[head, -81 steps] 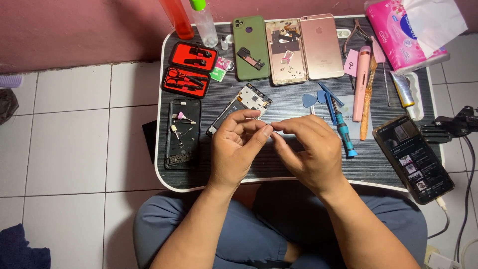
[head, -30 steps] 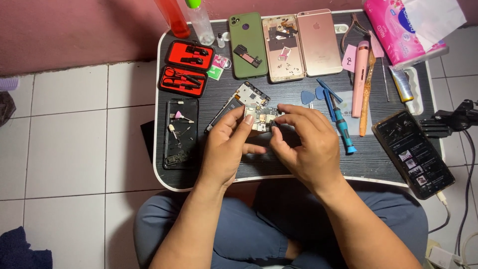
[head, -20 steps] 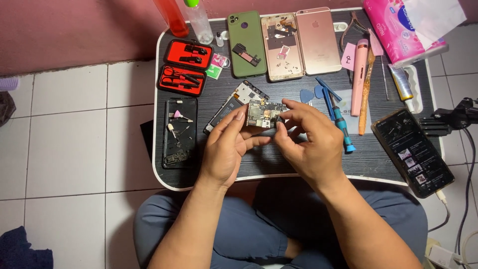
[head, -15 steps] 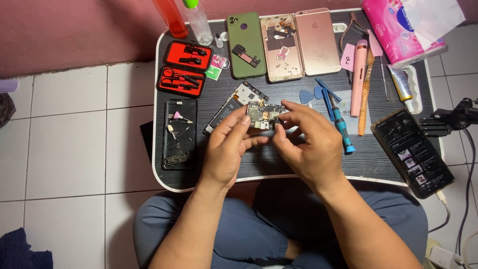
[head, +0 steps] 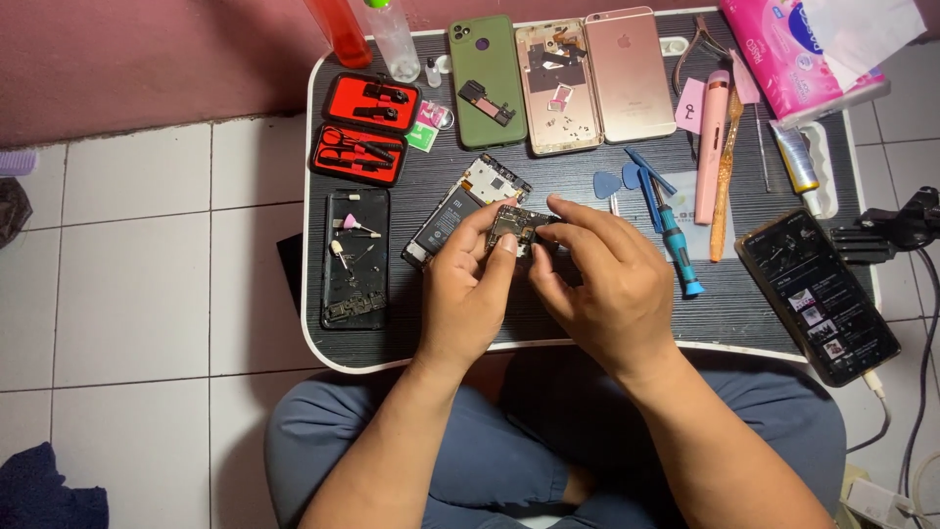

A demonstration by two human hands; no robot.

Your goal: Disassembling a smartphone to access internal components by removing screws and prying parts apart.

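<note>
A small black lap table (head: 411,338) with a white rim sits in the middle of the frame. It stands on a floor of white tiles (head: 137,264). A dark pink wall (head: 147,59) runs along the upper left. At the bottom of the frame are the person's crossed legs in blue-grey trousers (head: 470,460).

Many things lie on the table. At the upper left is an open red tool case (head: 364,127) with little black tools in it. Below the case lies an opened phone frame (head: 355,257) with small bits on it. Along the top edge lie a green phone back (head: 487,78), an opened phone shell (head: 556,86) and a pink phone back (head: 630,71), side by side. To the right of the hands lies a blue screwdriver (head: 674,245). Further right is a pink pen-shaped tool (head: 711,132). At the right edge a black phone (head: 816,294) with a lit screen lies at a slant. A pink tissue pack (head: 798,49) is at the upper right corner.

Both hands are above the middle of the table. The left hand (head: 468,294) and the right hand (head: 602,284) hold a small circuit board (head: 514,225) between them. The left thumb and fingertips are pinched close on the board's left side. The right fingers are curled in tight on its right side. The board is held just above the table, right next to a phone screen part (head: 460,201) that lies at a slant.
</note>
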